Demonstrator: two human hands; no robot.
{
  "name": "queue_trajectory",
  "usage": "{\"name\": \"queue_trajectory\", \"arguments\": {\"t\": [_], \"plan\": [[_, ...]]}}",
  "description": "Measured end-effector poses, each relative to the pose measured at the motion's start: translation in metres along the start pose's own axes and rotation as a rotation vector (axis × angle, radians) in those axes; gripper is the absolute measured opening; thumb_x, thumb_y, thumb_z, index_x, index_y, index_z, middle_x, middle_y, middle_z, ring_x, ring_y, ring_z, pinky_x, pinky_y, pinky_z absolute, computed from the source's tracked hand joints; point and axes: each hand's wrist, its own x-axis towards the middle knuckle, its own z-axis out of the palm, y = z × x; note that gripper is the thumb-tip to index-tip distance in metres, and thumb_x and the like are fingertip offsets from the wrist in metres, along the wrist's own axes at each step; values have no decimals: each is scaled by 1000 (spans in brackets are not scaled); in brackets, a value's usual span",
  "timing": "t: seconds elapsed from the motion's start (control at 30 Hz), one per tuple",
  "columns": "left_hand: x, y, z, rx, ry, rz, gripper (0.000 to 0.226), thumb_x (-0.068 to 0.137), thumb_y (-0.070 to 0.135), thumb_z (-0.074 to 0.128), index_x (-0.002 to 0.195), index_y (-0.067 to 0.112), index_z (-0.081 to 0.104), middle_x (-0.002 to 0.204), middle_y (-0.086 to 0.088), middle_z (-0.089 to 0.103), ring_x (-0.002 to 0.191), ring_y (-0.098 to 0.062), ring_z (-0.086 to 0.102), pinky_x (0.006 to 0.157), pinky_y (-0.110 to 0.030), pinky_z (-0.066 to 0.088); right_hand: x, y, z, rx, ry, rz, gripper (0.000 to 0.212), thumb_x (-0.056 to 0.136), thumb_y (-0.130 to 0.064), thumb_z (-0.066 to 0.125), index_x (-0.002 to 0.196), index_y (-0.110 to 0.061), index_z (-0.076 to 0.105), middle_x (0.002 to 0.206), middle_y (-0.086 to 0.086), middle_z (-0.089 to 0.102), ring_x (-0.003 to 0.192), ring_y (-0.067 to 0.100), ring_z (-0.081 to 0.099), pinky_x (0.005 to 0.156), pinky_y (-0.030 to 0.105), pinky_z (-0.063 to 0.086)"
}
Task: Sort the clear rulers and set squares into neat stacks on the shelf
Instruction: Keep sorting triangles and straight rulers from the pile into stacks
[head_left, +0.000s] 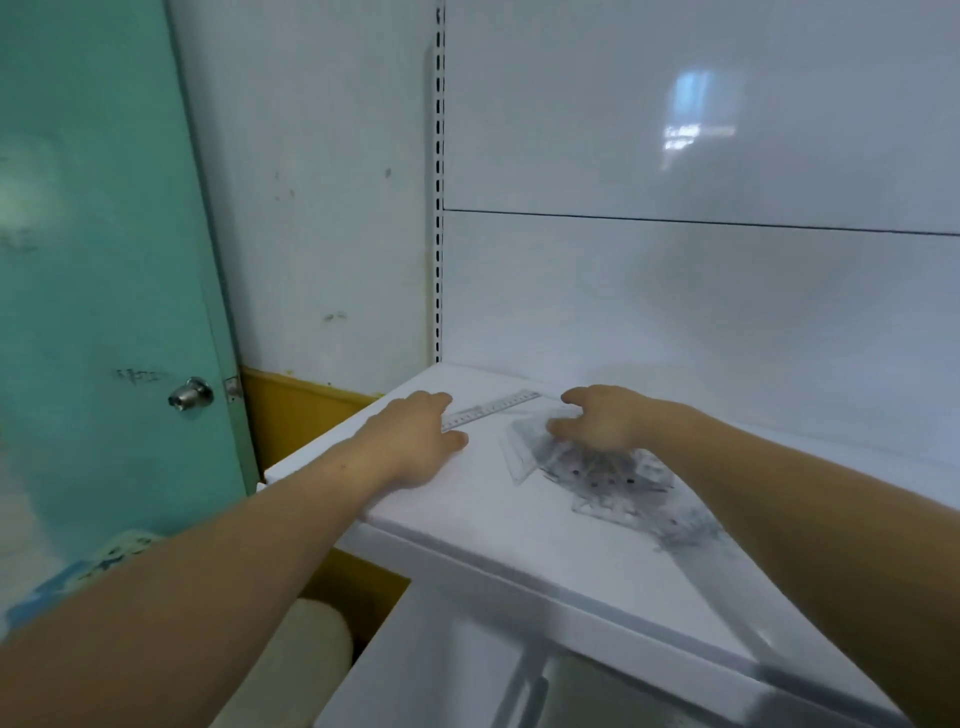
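Head view. On the white flat shelf (467, 525), near its back left corner: a clear plastic straight ruler (496, 407), flat, slanting toward the back edge. At its near end, the left hand (415, 441), palm down by the shelf's left edge, thumb and forefinger loosely bent either side of the ruler tip; pinching or only touching, cannot tell. Just right of it, a jumbled heap of clear plastic set squares (602, 475), spreading toward the front edge. On the heap's back end, the right hand (608, 421), fingers curled down; grip unclear.
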Motion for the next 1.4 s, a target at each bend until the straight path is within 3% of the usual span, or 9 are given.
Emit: {"name": "queue_trajectory", "arguments": {"t": [0.1,0.3,0.4,0.53,0.77,0.93,1.13,1.27,1.4], "plan": [[32,-5,8,118,-53,-53,50,95,50,37,131,16,44,135,-9,47,121,-29,44,100,-39,38,29,4,0,5,-58,-3,76,91,-62,41,150,-20,22,158,2,20,143,23,22,115,38,21],[63,-3,1,99,-165,-58,33,93,36,51,109,8,58,110,-10,57,96,-21,52,79,-28,41,57,10,-10,63,-41,-39,66,85,-49,61,138,-14,46,142,5,45,127,23,45,103,33,36],[76,-5,-1,10,-228,-73,16,86,26,60,86,11,55,85,-7,56,76,-22,49,62,-26,38,61,15,-13,128,-22,-25,64,81,-49,66,134,-16,50,133,3,52,116,21,50,96,29,39],[87,-4,-5,56,-298,-124,29,83,25,63,63,14,45,63,-2,49,65,-22,45,56,-25,33,58,20,-11,127,40,4,59,84,-49,63,130,-15,52,129,4,53,104,18,49,91,28,39],[86,-3,-4,203,-253,-43,22,88,27,59,71,13,52,76,-1,56,80,-22,55,69,-26,43,39,21,-6,226,163,45,50,87,-43,62,131,-23,47,126,4,52,100,18,47,88,28,39],[78,-12,13,329,-94,41,20,95,17,46,111,10,56,116,-8,56,103,-24,55,75,-26,41,30,12,-1,190,147,83,53,91,-45,55,137,-22,44,137,5,48,122,24,46,102,33,36],[89,-26,5,138,-190,-15,9,90,11,51,86,8,59,88,-12,57,78,-19,52,64,-24,41,25,4,3,234,98,108,68,82,-51,65,139,-20,43,132,3,49,120,21,47,102,32,38],[85,-31,6,91,-137,-17,34,95,27,45,126,16,52,130,-9,48,118,-27,46,97,-33,40,27,3,2,241,116,100,68,81,-47,68,138,-17,44,121,2,52,110,19,49,96,29,39],[86,-49,12,51,-135,-75,54,93,51,43,140,24,38,143,-11,32,130,-31,35,106,-38,34,30,0,3,251,118,85,64,82,-44,68,136,-18,46,109,-3,51,100,15,47,89,25,37]]}}
